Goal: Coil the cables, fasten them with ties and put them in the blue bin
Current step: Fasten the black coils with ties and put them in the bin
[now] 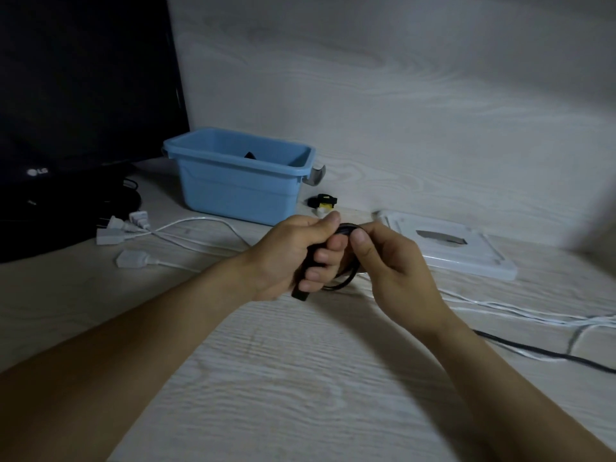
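Observation:
My left hand [293, 258] grips a coiled black cable [346, 278], fingers curled round the loops, with a black plug end sticking out below the fist. My right hand [396, 265] pinches the top of the same coil between thumb and forefinger. The cable's free length trails off to the right across the table [300, 378]. The blue bin [240, 181] stands just behind my hands, with something dark inside. Small black and yellow ties [322, 202] lie right of the bin.
White cables with plugs [133, 228] lie at the left and run under my hands to the right edge. A black monitor [76, 95] stands at the far left. A flat white plastic tray [446, 245] lies to the right by the wall.

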Motion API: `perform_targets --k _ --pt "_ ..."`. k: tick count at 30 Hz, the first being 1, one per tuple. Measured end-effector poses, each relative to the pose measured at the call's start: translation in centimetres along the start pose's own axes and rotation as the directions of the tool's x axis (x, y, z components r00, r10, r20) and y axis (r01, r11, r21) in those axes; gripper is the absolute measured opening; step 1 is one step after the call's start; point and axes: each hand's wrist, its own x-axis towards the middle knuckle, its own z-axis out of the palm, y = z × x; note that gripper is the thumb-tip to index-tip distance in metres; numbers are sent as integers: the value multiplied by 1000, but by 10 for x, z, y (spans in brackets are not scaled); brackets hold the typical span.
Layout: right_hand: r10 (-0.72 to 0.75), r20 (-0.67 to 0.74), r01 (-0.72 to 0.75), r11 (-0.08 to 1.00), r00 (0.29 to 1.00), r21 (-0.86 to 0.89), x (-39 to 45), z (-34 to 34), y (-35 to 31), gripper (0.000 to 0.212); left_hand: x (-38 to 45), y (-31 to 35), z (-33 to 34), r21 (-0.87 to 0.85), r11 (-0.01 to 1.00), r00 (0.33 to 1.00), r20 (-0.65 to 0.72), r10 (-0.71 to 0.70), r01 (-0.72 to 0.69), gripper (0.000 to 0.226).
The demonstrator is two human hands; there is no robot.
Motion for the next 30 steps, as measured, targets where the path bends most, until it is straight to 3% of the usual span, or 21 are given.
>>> perform_targets --k 5,9,12,17,21,24,27,30 --pt "42 -132 -19 986 990 168 -3 7 -11 22 0 -3 -7 -122 993 989 149 11 7 34" --pt "51 -212 -45 998 976 33 -1 4 -7 21 1 1 -5 -312 940 985 141 -94 135 33" --pt "25 -175 -59 979 984 -193 1 -3 -3 24 5 4 -6 -435 888 987 -2 -163 146 35" --pt "22 -162 -91 898 987 -431 3 -15 1 18 7 9 -21 -529 844 949 -302 -93 -86 39" --pt "42 -214 -152 836 976 -527 6 -25 5 18 4 20 -36 -587 749 863 -503 -40 -307 40" --pt "-6 -211 -115 825 977 -553 7 -28 6 13 1 27 -50 -619 640 792 -610 -28 -454 44" --pt "-58 -87 -5 808 995 -590 5 -19 5 6 0 31 -56 -621 599 761 -648 -31 -505 45" --pt "-41 72 75 807 997 -586 1 -9 7 7 4 30 -52 -575 651 744 -668 -24 -496 37"
